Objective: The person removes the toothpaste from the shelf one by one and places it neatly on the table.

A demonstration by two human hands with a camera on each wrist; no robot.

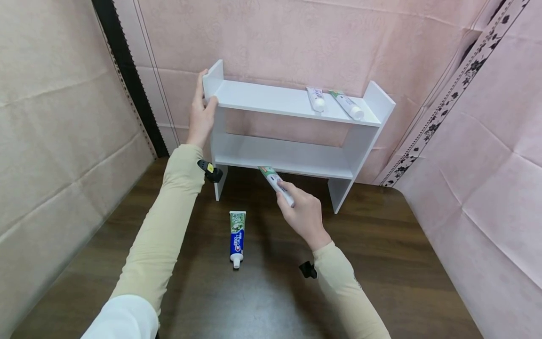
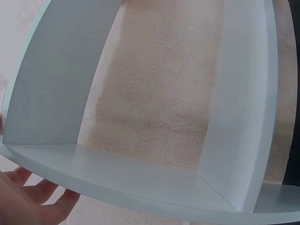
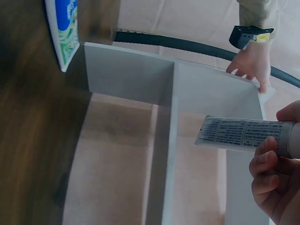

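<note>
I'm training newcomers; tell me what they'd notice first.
Probably the white shelf toward the back of the dark table, two tubes on its top board at the right. Next, the left grip clasps its upper left side while the right grip holds another tube in front. A blue-and-green tube lies on the table, nearer the viewer.

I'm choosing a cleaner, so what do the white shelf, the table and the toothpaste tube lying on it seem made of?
White shelf: probably painted or laminated board; smooth, flat panels with crisp edges. Table: wood or wood-look laminate; brown grain with a soft sheen. Toothpaste tube: likely plastic or laminate; smooth printed body, flat end.
</note>
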